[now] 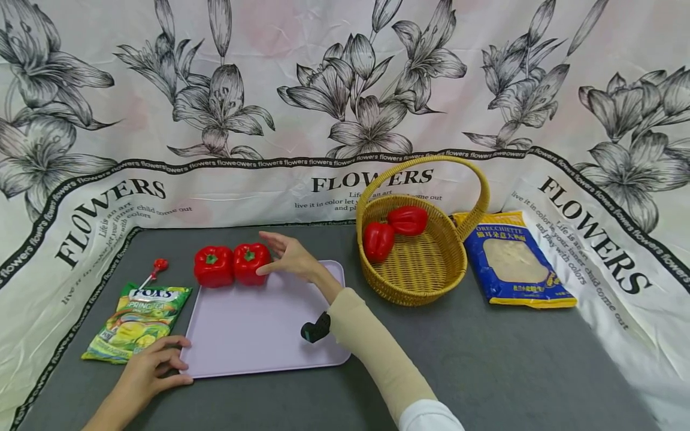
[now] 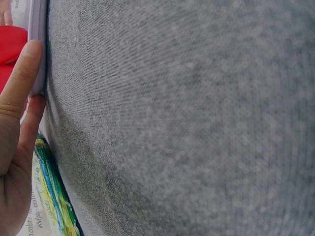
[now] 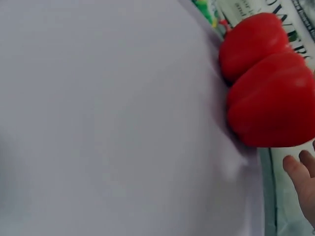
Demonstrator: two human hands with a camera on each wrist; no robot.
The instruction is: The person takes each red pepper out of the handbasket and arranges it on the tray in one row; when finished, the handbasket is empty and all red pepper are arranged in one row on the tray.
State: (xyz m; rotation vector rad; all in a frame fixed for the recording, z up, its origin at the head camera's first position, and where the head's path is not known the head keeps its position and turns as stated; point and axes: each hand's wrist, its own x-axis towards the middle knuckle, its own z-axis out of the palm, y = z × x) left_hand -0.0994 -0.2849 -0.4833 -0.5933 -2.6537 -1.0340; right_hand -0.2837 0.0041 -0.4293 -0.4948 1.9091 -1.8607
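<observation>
Two red bell peppers, a left one (image 1: 213, 267) and a right one (image 1: 251, 264), stand side by side, green stems up, at the back left of a pale lilac tray (image 1: 253, 335). My right hand (image 1: 288, 257) is beside the right pepper with fingers spread; its thumb tip overlaps that pepper in the head view. In the right wrist view the fingers (image 3: 298, 172) show a gap from the nearer pepper (image 3: 273, 101). At the tray's front left corner, my left hand (image 1: 148, 371) holds the rim (image 2: 38, 49) between thumb and fingers.
A yellow wicker basket (image 1: 372, 278) with a tall handle holds two more red peppers (image 1: 408, 220). Right of it lies a blue pasta bag (image 1: 517, 260). A green candy bag (image 1: 137, 323) and a red lollipop (image 1: 160, 264) lie left of the tray. Flowered cloth (image 1: 242, 197) hangs behind.
</observation>
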